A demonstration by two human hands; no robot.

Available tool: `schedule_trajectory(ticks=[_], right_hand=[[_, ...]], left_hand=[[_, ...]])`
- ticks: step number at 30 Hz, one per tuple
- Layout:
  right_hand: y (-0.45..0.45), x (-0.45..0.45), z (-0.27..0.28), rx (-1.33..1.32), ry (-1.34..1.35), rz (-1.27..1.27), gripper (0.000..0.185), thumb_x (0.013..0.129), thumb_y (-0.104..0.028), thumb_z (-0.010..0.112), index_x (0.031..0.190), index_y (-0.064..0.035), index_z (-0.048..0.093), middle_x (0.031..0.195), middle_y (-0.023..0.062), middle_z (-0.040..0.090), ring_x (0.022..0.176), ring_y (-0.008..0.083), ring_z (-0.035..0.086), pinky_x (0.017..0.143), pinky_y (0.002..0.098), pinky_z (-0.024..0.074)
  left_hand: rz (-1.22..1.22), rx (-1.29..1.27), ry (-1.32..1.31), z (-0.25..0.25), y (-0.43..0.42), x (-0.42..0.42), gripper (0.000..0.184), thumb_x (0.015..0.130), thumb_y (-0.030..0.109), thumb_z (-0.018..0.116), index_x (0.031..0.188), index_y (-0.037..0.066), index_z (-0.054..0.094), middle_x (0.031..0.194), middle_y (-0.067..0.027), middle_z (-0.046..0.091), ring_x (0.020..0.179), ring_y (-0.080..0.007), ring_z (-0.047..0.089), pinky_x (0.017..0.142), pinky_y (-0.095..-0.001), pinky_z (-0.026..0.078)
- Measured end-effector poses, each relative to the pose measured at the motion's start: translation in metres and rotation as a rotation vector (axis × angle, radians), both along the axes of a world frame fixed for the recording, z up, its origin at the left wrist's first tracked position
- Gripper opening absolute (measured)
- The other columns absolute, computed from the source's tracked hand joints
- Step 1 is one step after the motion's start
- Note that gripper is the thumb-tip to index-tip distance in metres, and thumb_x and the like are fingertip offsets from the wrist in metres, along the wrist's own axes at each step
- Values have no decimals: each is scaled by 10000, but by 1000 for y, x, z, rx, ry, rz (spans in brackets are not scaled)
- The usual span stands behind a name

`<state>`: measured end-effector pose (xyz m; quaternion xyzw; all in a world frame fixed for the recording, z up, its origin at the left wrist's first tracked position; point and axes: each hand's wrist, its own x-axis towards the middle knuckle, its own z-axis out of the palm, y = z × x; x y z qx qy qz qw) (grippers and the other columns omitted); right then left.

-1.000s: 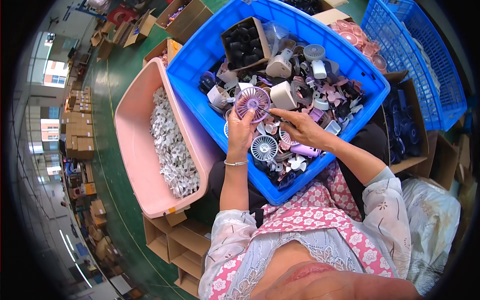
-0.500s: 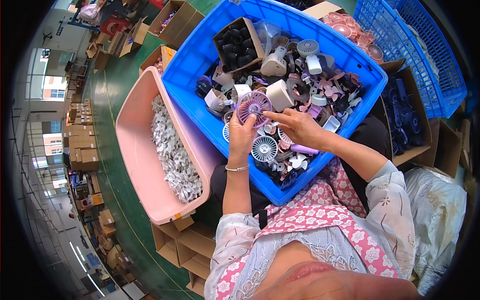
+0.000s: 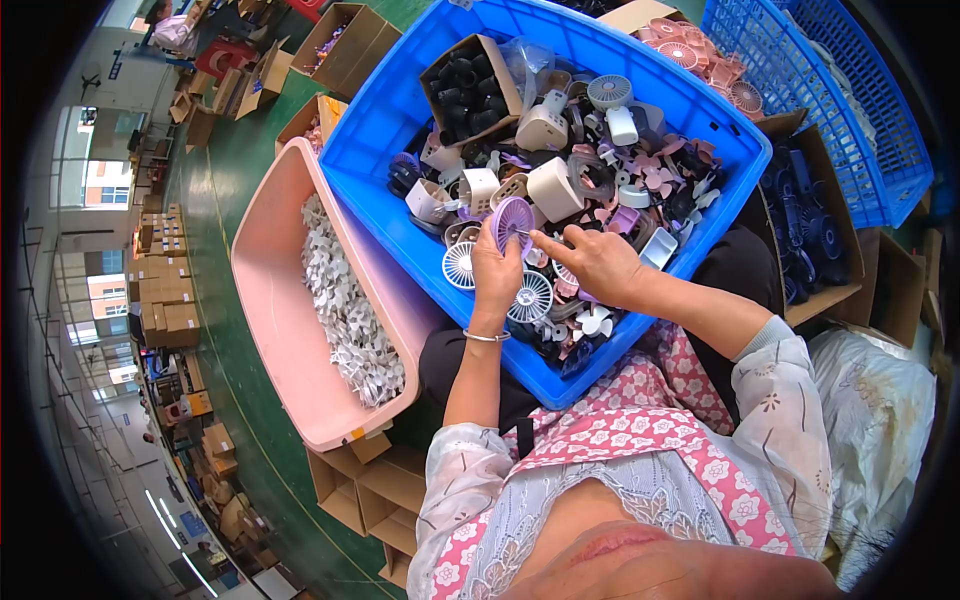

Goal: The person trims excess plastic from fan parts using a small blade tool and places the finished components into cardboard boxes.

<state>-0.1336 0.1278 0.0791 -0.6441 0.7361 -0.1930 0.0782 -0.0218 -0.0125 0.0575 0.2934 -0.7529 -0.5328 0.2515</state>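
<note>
A round purple fan grille [image 3: 513, 226] is held up on its edge by my left hand [image 3: 497, 272], its fingers closed on the rim. Just right of it, my right hand [image 3: 596, 266] is closed around a thin dark tool [image 3: 522, 232], whose tip reaches the grille's middle; most of the tool is hidden by the fingers. Both hands are above a blue bin [image 3: 350, 165] full of mixed fan parts. Near my left hand in the bin are a white round grille [image 3: 530, 297] and a cream housing [image 3: 555, 190].
Left of the bin stands a pink tub [image 3: 275, 270] with white fan blades [image 3: 350, 320]. A cardboard box of black parts [image 3: 470, 95] sits inside the blue bin. On the right are a box of dark blue parts [image 3: 800, 225] and blue crates [image 3: 870, 150].
The purple grille has turned from facing the camera to nearly edge-on in my left hand. My right index finger, stretched out half a second ago, still points toward the grille.
</note>
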Motion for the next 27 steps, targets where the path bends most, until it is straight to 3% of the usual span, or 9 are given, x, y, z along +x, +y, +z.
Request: schedule_trajectory(ticks=[4, 8, 10, 12, 16, 18, 20, 24, 27], right_hand=[[2, -2, -1, 52, -26, 47, 657, 682, -25, 584, 1306, -122, 401, 856, 115, 540, 687, 253, 608, 574, 349, 484], [-10, -10, -43, -77, -699, 112, 536, 727, -20, 570, 1248, -83, 462, 958, 194, 585, 752, 361, 606, 677, 398, 491], [-3, 2, -25, -41, -278, 49, 603, 686, -46, 597, 1261, -58, 417, 921, 191, 568, 695, 347, 616, 600, 397, 504], [-3, 8, -16, 194, -188, 71, 631, 683, -51, 598, 1277, -74, 386, 906, 189, 570, 730, 345, 619, 633, 407, 508], [-9, -13, -34, 3, -573, 86, 432, 702, -22, 576, 1133, -49, 560, 813, 207, 620, 761, 346, 615, 689, 425, 488], [-12, -19, -34, -113, -678, 39, 387, 760, -40, 543, 1147, -63, 562, 825, 207, 624, 773, 345, 615, 684, 413, 482], [-23, -21, -28, -359, -852, -22, 394, 775, -59, 533, 1168, -57, 547, 815, 200, 629, 703, 297, 628, 652, 379, 482], [-14, -33, 15, -7, -1485, 74, 427, 904, -147, 464, 1324, -106, 402, 713, 25, 573, 521, 23, 467, 460, 167, 377], [-14, -27, 8, 8, -1777, 48, 437, 907, -160, 468, 1324, -64, 378, 755, 55, 587, 504, 50, 493, 446, 184, 403]], left_hand=[[-21, -58, -105, -8, 3, 6, 333, 784, -24, 487, 1115, 2, 507, 968, -155, 618, 893, -264, 605, 800, -328, 456], [-30, -156, -244, -8, 6, 9, 345, 775, -1, 491, 1119, 16, 510, 941, -177, 625, 891, -311, 612, 781, -355, 463], [-28, -158, -240, -11, 3, 9, 343, 769, -3, 485, 1111, 7, 511, 932, -189, 624, 872, -330, 612, 757, -368, 469], [-34, -190, -344, -8, 7, 11, 333, 769, -3, 480, 1101, 4, 515, 921, -195, 625, 856, -338, 614, 737, -374, 472], [-136, -264, -371, -8, 5, 11, 324, 765, 7, 529, 1086, -31, 517, 943, -160, 613, 879, -245, 603, 784, -324, 462], [-104, -254, -272, 0, -3, 2, 343, 782, 6, 500, 1122, -20, 471, 979, -196, 595, 895, -303, 602, 788, -355, 460], [-16, 20, 33, 9, -3, -9, 371, 792, -19, 533, 1147, -11, 425, 1044, -123, 558, 895, -193, 579, 793, -303, 472], [52, 107, 195, 19, -4, -19, 379, 790, -28, 567, 1142, 1, 427, 1079, -96, 536, 927, -146, 552, 798, -275, 474], [7, 667, 445, 13, -4, -14, 416, 784, -49, 574, 1169, 35, 441, 1060, -78, 542, 949, -173, 556, 805, -292, 488]])
